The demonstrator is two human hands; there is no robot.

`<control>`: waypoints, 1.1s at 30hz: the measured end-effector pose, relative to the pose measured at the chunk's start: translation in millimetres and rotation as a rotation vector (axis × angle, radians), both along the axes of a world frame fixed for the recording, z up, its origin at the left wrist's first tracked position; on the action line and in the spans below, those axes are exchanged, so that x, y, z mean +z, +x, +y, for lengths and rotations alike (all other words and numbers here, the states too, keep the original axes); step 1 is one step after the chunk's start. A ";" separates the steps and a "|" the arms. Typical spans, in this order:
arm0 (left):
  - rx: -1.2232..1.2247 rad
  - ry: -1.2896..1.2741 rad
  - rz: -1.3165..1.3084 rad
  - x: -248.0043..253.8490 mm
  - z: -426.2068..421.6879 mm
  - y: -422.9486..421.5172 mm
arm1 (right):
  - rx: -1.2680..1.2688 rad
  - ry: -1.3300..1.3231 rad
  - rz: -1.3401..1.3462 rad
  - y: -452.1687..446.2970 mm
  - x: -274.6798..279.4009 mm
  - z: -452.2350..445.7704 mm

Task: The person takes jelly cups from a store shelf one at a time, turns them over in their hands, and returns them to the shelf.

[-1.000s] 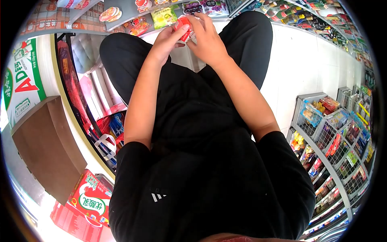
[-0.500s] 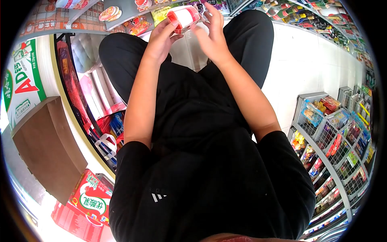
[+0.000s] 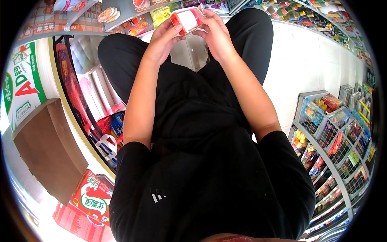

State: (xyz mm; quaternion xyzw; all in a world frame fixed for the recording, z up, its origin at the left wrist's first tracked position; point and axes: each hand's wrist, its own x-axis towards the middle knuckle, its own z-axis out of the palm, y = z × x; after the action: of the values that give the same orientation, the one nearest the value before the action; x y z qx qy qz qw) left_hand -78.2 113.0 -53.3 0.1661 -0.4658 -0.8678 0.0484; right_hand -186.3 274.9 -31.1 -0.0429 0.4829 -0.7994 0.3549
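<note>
A small red-and-white cardboard box (image 3: pixel 188 20) is held between both hands at the top of the head view, above my bent knees. My left hand (image 3: pixel 163 42) grips its left end, thumb on the near face. At the right end, my right hand (image 3: pixel 217 35) has its fingers and thumb closed on the box. The end by my left hand shows a red opening or inner face; I cannot tell what is inside. Packaged snacks lie on the shelf just beyond, among them a yellow-green bag (image 3: pixel 161 16) and a red-orange packet (image 3: pixel 137 26).
A grey shelf (image 3: pixel 121 22) runs along the top. Bottles (image 3: pixel 286 12) fill racks at upper right. Wire baskets of packaged goods (image 3: pixel 322 121) stand at right on the tiled floor (image 3: pixel 298 60). Cartons, one brown (image 3: pixel 50 149) and one red (image 3: pixel 90 197), are at left.
My right hand has come in from spread fingers above the box's right end and now grips it. My left hand keeps its hold; the box has shifted slightly right.
</note>
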 end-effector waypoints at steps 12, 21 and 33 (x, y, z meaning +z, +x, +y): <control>-0.005 -0.023 -0.009 2.3 3.6 1.1 | 0.011 0.004 -0.003 -0.6 -0.7 3.6; 0.005 -0.029 0.006 5.4 5.2 3.0 | -0.021 0.018 0.031 -0.3 -2.9 -0.2; 0.048 -0.084 0.020 3.7 7.8 3.8 | 0.007 0.008 0.032 -1.7 -5.2 -0.8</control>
State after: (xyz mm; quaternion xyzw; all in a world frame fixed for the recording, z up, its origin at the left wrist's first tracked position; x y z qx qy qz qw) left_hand -74.5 120.9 -49.6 0.1662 -0.4971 -0.8478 0.0808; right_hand -188.0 274.1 -36.3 -0.0561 0.4914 -0.7955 0.3500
